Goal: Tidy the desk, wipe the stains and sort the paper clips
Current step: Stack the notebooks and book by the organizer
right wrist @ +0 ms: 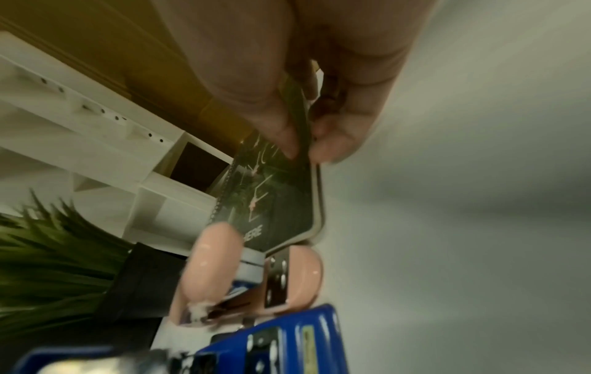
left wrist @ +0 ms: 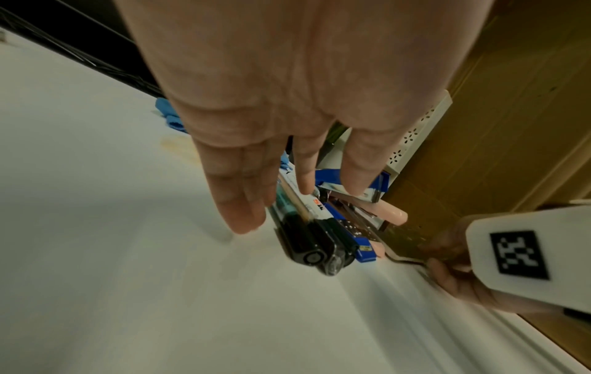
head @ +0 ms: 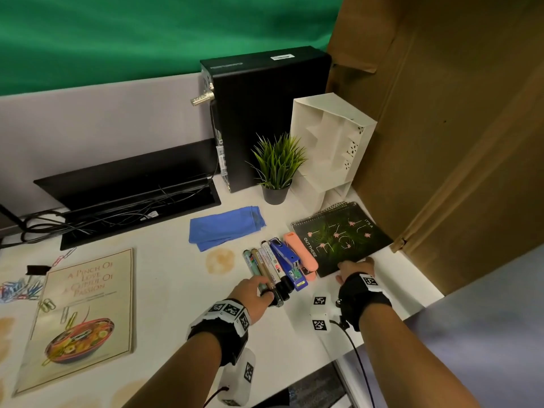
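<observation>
Open lane: bare white desk top (head: 176, 290) between the cream cookbook (head: 85, 313) and the row of markers (head: 265, 266), running from the near edge up to the folded blue cloth (head: 225, 228); only a brown ring stain (head: 220, 260) lies there. Right side is tight: blue stapler (head: 287, 265), pink stapler (head: 301, 260) and dark spiral notebook (head: 341, 237) sit packed side by side, with the brown cardboard wall (head: 456, 142) close on the right edge. Back right corner blocked by the potted green plant (head: 276, 169), white slotted organiser (head: 329, 142) and black computer case (head: 265, 113). Back left: open black cable tray (head: 132, 195). Left edge: loose coloured paper clips (head: 17, 290).
</observation>
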